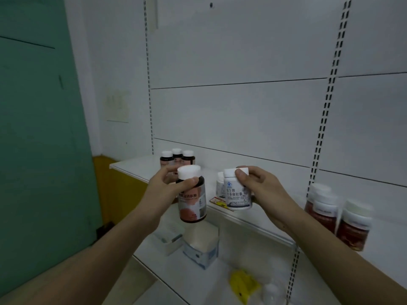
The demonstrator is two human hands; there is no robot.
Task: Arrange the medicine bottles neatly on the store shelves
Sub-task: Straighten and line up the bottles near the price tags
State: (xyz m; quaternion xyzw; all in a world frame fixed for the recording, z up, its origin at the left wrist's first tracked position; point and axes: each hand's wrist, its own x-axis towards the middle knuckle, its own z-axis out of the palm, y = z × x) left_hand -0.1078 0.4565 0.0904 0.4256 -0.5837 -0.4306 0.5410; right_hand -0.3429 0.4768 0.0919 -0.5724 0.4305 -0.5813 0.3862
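Dark bottle axis: the dark bottle (192,195) is standing nearly upright in the air, white cap pointing to 12 o'clock, base to 6 o'clock.
White bottle axis: the white bottle (237,190) is also being held upright, cap at 12 o'clock.
Dark bottle look: dark brown body, white screw cap, label in reddish-pink and white with print too blurred to read.
White bottle look: white body and cap, blue logo and dark characters on the front.
Left hand: the left hand (164,187) is gripping the dark bottle at the neck, thumb lying across the front just under the cap.
Right hand: the right hand (261,186) is gripping the white bottle, thumb pressing on the cap, fingers wrapping behind.
Position: both bottles are hanging in front of the upper shelf (132,167); white one sitting at 3 o'clock of the dark one, apart.
Shelf stock: three dark bottles (177,157) are standing at the back, at 12 o'clock of the left hand; red-labelled bottles (337,216) are clustering at 3 o'clock of the right hand.
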